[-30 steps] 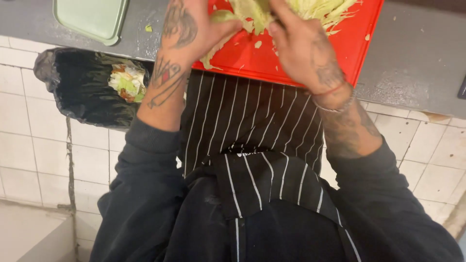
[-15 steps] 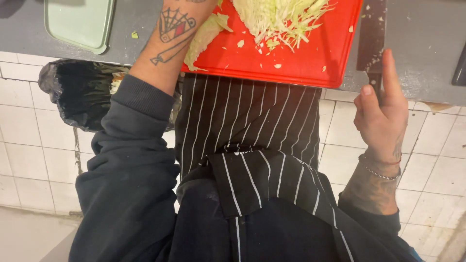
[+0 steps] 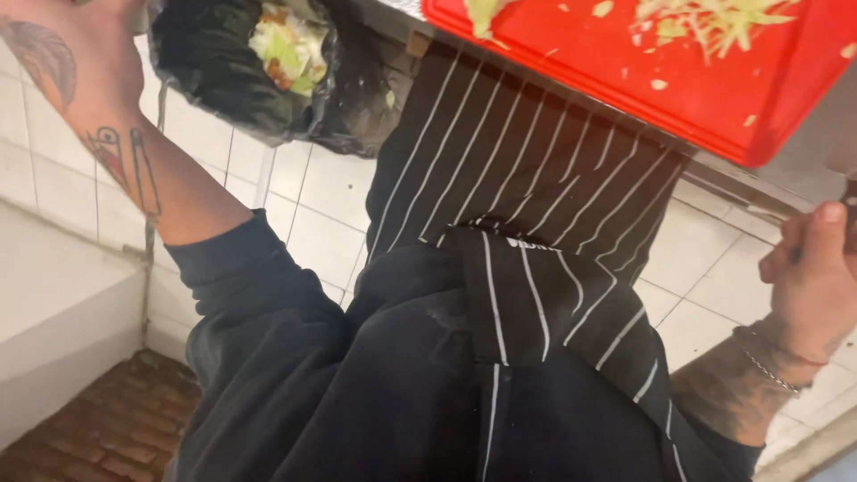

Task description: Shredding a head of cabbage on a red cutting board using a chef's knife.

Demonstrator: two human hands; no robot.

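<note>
My left hand (image 3: 62, 54), tattooed on its back and wrist, is raised at the top left beside a black bin bag (image 3: 214, 89). Its fingers run out of the frame. Pale green and brown vegetable scraps (image 3: 290, 49) lie in the bag. At the top right, a red cutting board (image 3: 643, 67) on the counter carries shredded pale cabbage (image 3: 714, 22) and loose bits. My right hand (image 3: 808, 281), with a thin bracelet on the wrist, is curled at the right edge below the counter, thumb up. A dark sliver shows by the thumb; what it is I cannot tell.
My black striped apron (image 3: 527, 178) and dark sleeves fill the middle. White tiles (image 3: 312, 214) cover the counter front beneath the bag. A white ledge (image 3: 54, 321) and a red brick floor (image 3: 98, 419) lie at the lower left.
The view has swung down and left. My left hand has moved off the board to beside the bin bag. My right hand has curled and dropped below the counter edge.
</note>
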